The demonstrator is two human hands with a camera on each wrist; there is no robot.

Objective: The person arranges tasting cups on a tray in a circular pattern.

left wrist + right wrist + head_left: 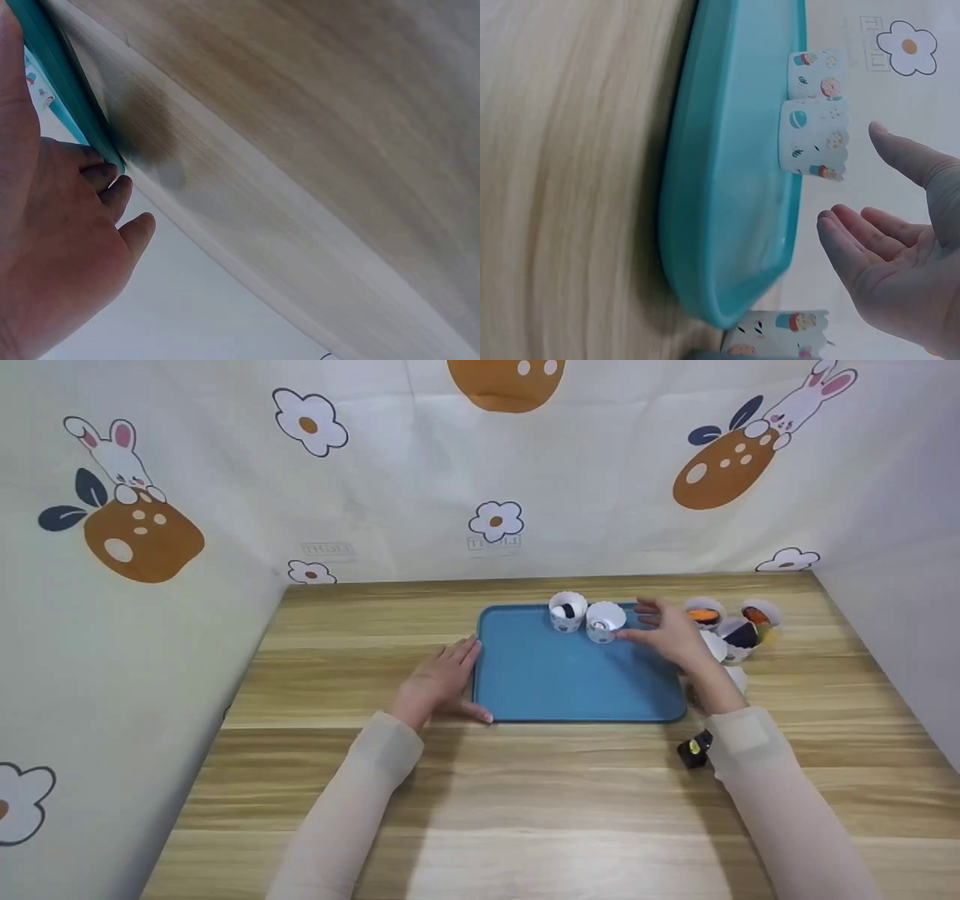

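Observation:
A blue rectangular tray (574, 682) lies on the wooden table. Along its left edge rests my left hand (439, 679), fingers extended against the rim and thumb at the front corner; the left wrist view shows the fingertips right at the tray's side. Two white patterned paper cups stand side by side at the tray's back: the left cup (564, 624) contains a small white piece with a black band, and the right cup (602, 635) a small pale piece. Over the tray's back right is my right hand (671, 637), thumb and fingers spread, nothing between them, close beside the right cup.
Right of the tray several paper cups cluster, one with an orange-topped piece (703, 616), another with a dark piece (739, 635). A small black object with a yellow label (695, 751) lies near the right sleeve. A patterned cloth (390, 472) hangs behind the table.

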